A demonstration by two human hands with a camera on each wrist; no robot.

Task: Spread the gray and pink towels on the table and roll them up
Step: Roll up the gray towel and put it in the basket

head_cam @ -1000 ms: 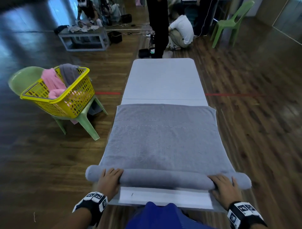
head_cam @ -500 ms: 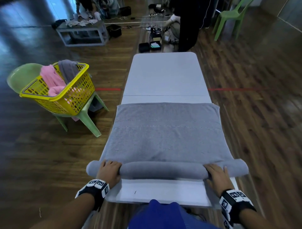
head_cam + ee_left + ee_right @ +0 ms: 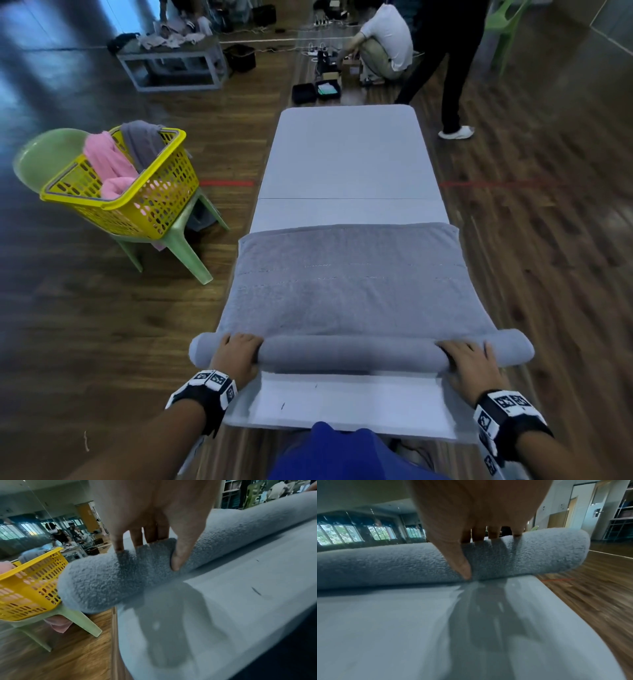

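A gray towel (image 3: 349, 284) lies spread across the near half of the long white table (image 3: 346, 161). Its near end is wound into a thick roll (image 3: 349, 353) that overhangs both table sides. My left hand (image 3: 236, 353) grips the roll near its left end, fingers over the top and thumb on the near side (image 3: 154, 539). My right hand (image 3: 469, 359) grips it the same way near the right end (image 3: 479, 531). A pink towel (image 3: 106, 161) hangs in the yellow basket (image 3: 137, 205) with another gray one (image 3: 140, 140).
The basket sits on a green plastic chair (image 3: 44, 154) left of the table. Beyond the far end one person crouches (image 3: 387, 41) and another stands (image 3: 452, 68) among boxes and cables. A low gray shelf (image 3: 174, 65) stands at the back left. Wooden floor runs along both sides.
Both hands have rolled the towel further away from me, so more bare table shows at the near edge. The standing person at the far end has walked to the right.
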